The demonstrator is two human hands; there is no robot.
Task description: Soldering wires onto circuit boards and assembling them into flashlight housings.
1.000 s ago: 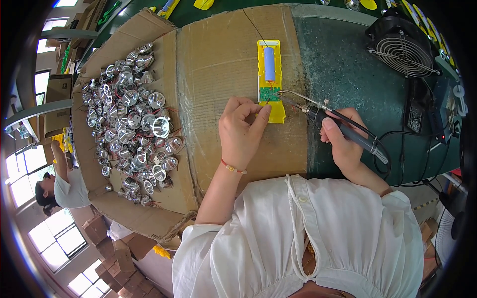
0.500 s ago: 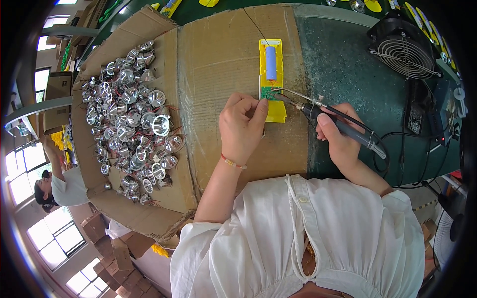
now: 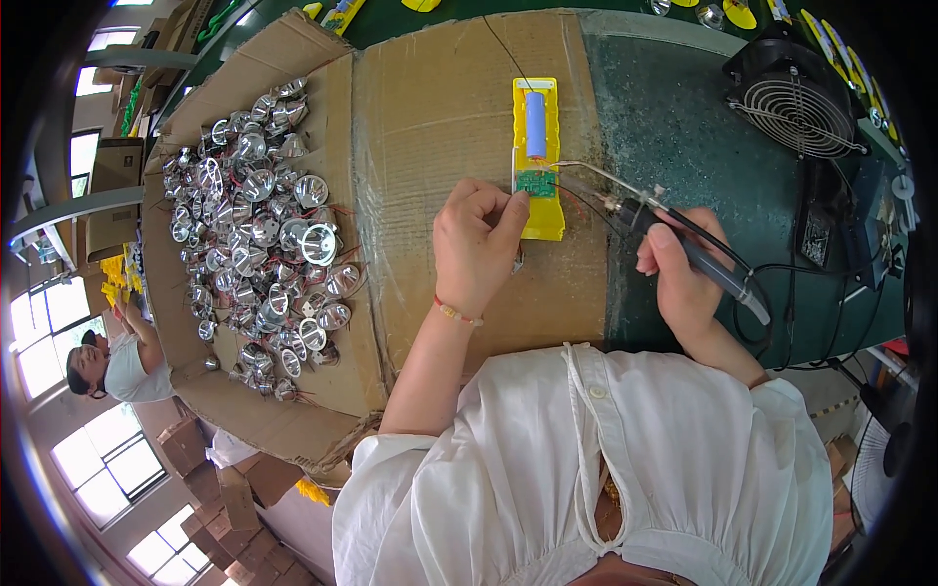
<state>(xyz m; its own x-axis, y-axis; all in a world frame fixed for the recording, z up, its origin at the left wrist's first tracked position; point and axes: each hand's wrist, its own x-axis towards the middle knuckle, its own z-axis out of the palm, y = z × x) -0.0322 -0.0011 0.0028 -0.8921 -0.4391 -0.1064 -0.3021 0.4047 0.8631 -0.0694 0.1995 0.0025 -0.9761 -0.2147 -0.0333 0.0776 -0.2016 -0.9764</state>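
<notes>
A yellow plastic housing (image 3: 548,220) lies upright on the cardboard. In it sit a blue cylindrical battery (image 3: 535,125) and, below that, a green circuit board (image 3: 536,183). My left hand (image 3: 478,237) is closed in a pinch at the board's lower left corner; what its fingers hold is hidden. A small bit of metal shows beneath that hand. My right hand (image 3: 687,264) grips a soldering iron (image 3: 694,254) with a thin feed tube alongside. The iron points left at the board, its tip near the right edge; contact cannot be made out. A dark wire runs from the board toward the iron.
On the left, a cardboard box (image 3: 274,430) holds many silver reflector cups (image 3: 257,186) with thin wires. A black fan with a wire guard (image 3: 796,112) stands at the far right, above cables and a dark tray (image 3: 815,234). Another person (image 3: 132,366) is at far left.
My right hand has drawn the soldering iron a little right, uncovering more of the board and a dark wire. My left hand stays nearly in place. The other person's arm has lowered.
</notes>
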